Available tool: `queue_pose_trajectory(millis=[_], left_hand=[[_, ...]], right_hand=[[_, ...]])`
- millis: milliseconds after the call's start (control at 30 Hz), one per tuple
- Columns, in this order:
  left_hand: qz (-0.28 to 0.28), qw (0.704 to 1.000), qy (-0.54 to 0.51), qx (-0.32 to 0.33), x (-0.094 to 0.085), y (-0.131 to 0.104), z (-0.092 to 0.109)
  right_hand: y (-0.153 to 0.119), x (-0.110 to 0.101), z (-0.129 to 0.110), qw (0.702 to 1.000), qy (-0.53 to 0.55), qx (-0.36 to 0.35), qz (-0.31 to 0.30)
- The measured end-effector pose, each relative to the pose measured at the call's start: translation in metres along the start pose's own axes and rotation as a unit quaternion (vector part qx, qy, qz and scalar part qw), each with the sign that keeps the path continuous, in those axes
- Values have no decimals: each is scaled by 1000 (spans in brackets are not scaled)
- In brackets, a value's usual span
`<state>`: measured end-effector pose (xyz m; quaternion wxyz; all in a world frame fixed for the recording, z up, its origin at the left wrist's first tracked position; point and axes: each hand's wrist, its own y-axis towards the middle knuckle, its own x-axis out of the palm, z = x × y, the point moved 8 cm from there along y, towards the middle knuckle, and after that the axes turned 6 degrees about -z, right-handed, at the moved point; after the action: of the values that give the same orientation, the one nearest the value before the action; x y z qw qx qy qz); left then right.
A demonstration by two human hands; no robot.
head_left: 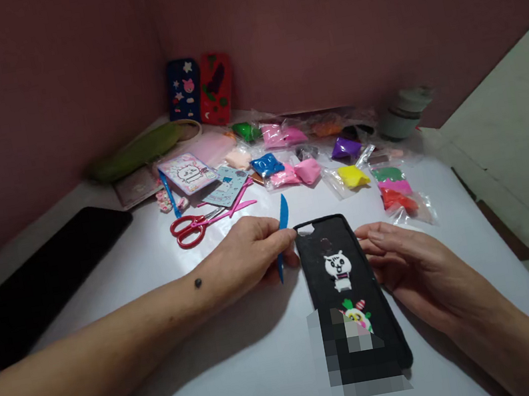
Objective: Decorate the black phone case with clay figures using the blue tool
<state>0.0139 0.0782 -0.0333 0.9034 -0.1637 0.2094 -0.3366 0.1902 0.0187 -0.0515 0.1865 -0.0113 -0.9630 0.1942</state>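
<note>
A black phone case [337, 226] is held tilted up above the white table, decorated with a white cartoon figure [338, 265] and a colourful one [358, 314] beneath it. A pixelated patch hides the case's lower left part. My left hand [257, 246] is closed around a blue plastic modelling knife [283, 212], its blade pointing up. The fingertips of that hand are at the case's upper left corner. On the opposite side, my right hand [414, 261] grips the case's right edge with bent fingers.
Red-handled scissors [189, 231], pink plastic tools [242, 202] and cartoon cards [187, 174] lie beyond my left hand. Several bagged clay lumps [353, 176] spread across the back. Decorated blue [184, 93] and red [216, 91] cases lean on the wall. A black slab [55, 280] lies left.
</note>
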Motion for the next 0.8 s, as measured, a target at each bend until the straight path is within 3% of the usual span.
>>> queue_pose_trajectory(millis=[133,267,400,467,567,633,800], left_hand=[[-8,1000,16,7,-3,1,-1],[40,997,63,20,-18,1,1],[58,984,163,32,-25,5,-1],[71,969,233,47,-27,4,0],[112,922,359,90,-28,-3,14],[88,906,398,115,-22,-7,21],[-59,899,411,137,3,-10,19]], right_hand=[[2,1,6,999,33,17,-8],[1,-4,7,997,68,34,24],[0,1,6,994,95,45,-11],[0,3,6,994,99,46,-26],[1,5,6,994,93,49,-33],[2,4,6,994,90,46,-30],[4,0,6,996,83,42,-13]])
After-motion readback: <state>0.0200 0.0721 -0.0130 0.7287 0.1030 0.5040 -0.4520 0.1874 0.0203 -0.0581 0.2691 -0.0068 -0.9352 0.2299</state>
